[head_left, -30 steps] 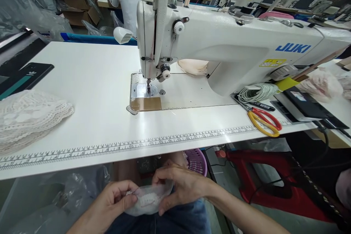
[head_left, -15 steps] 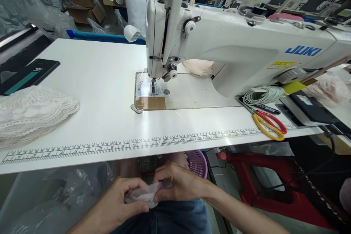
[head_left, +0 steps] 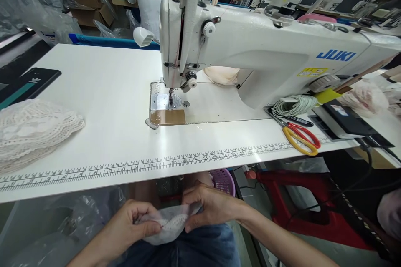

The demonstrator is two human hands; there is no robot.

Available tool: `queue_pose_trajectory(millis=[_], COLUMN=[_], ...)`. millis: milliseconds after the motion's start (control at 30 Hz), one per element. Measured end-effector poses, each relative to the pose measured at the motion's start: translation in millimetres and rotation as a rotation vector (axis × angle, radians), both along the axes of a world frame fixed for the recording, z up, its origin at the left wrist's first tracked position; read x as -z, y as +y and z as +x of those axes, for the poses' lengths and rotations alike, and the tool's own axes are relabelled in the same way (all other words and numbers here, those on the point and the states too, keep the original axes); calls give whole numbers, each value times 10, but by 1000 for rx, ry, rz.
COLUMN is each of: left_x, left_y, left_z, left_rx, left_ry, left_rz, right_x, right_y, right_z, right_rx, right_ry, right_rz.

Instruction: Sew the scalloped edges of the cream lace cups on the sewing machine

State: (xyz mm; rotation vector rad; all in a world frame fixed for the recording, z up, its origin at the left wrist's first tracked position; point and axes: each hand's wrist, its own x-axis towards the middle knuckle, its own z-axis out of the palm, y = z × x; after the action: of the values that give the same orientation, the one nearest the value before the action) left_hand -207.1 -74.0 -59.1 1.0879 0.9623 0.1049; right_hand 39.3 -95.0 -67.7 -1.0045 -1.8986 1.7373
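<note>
A small piece of sheer white lace fabric [head_left: 171, 227] is stretched between my two hands, below the table edge and above my lap. My left hand [head_left: 133, 225] pinches its left end between thumb and fingers. At the right end, my right hand [head_left: 208, 206] grips the fabric with thumb and fingers closed. Part of the fabric is hidden behind the fingers. Beyond the hands stands a white sewing machine [head_left: 257, 41], its needle and presser foot [head_left: 171, 99] over the metal plate. A stack of white lace pieces [head_left: 37, 133] lies on the table's left side.
Scissors [head_left: 300, 137] with red and yellow handles, a coil of pale cord [head_left: 294, 105] and a black box [head_left: 347, 119] lie at the right. A printed ruler runs along the table [head_left: 109, 142] front. Below are a purple basket [head_left: 224, 180] and red stool [head_left: 313, 208]. A person [head_left: 150, 4] is behind.
My hands have drawn apart, and the lace fabric between them is spread wider, with more of it showing. The whole view has shifted slightly.
</note>
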Motion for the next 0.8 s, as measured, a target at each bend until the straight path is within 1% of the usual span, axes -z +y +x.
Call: queue_pose_trajectory(millis=[100, 200, 367, 533, 600, 700, 767, 800], left_x=[28, 22, -30, -49, -12, 109, 177, 190], left_y=[1, 24, 69, 66, 74, 88, 83, 75], left_z=[-43, -46, 72, 164, 155, 104, 71, 60], left_rx=[-11, 64, 188, 206, 213, 266, 312, 337], left_ry=[-7, 15, 53, 113, 119, 95, 130, 188], left_rz=[-41, -27, 98, 66, 61, 98, 140, 167], right_x=[1, 12, -11, -8, 20, 52, 52, 50], right_y=[-7, -4, 22, 19, 10, 2, 3, 8], right_z=[-22, -32, -42, 2, 37, 70, 44, 11], right_rx=[35, 33, -5, -24, -22, -17, -32, -49], right_ry=[19, 54, 63, 81, 80, 48, 5, -27], right_rz=[7, -1, -3, -38, -57, -52, -12, 12])
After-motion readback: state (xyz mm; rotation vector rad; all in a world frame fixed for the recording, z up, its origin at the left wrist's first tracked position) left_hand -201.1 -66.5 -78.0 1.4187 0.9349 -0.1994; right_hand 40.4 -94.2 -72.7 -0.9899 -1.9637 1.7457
